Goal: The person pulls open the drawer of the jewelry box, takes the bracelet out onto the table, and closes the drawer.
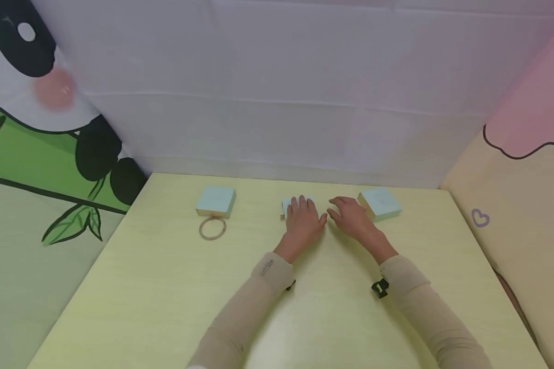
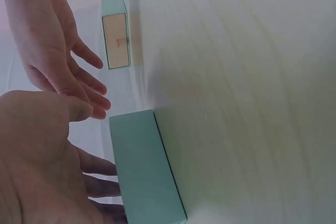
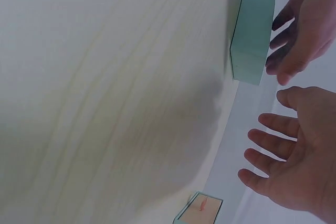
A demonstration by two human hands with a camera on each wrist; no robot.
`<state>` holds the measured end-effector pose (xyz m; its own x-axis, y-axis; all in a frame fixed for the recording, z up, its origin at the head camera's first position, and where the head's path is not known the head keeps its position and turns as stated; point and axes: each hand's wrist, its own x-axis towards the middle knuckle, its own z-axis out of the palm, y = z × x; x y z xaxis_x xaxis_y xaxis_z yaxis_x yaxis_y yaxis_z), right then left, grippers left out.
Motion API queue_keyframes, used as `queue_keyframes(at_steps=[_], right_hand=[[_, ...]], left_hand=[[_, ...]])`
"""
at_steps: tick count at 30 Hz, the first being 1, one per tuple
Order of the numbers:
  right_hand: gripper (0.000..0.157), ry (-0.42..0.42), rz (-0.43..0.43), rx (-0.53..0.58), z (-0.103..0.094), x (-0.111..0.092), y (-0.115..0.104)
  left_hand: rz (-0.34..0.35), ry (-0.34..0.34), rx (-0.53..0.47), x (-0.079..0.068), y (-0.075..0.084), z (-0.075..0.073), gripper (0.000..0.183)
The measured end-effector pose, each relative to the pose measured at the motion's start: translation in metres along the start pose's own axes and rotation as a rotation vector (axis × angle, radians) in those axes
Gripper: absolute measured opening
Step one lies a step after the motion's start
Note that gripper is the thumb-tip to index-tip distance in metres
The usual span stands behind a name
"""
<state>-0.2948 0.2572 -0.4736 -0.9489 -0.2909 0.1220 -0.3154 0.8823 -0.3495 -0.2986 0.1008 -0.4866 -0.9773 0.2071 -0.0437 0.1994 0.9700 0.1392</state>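
Observation:
A small light-blue box (image 2: 144, 166) stands in the middle of the far part of the table, mostly covered by my left hand (image 1: 303, 220) in the head view. The fingers of that hand lie straight over its top, with the thumb out to the side. To the right, my right hand (image 1: 352, 219) holds nothing; its spread, loosely bent fingers show in the right wrist view. It is between the middle box and a second light-blue box (image 1: 383, 204), whose tan drawer-like front (image 2: 116, 40) faces the left wrist camera. The two thumbs are close together.
A third light-blue box (image 1: 216, 200) sits at the left, with a tan ring (image 1: 212, 228) at its front. The pale yellow table (image 1: 166, 297) meets a white cloth backdrop (image 1: 277, 102). Printed panels (image 1: 512, 215) flank the table on both sides.

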Motion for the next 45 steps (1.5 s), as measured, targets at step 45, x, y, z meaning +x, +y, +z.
queue_keyframes(at_steps=[45], right_hand=[[0.041, -0.033, 0.050, 0.050, -0.008, -0.003, 0.004]], left_hand=[[0.340, 0.090, -0.092, -0.008, -0.049, -0.015, 0.040]])
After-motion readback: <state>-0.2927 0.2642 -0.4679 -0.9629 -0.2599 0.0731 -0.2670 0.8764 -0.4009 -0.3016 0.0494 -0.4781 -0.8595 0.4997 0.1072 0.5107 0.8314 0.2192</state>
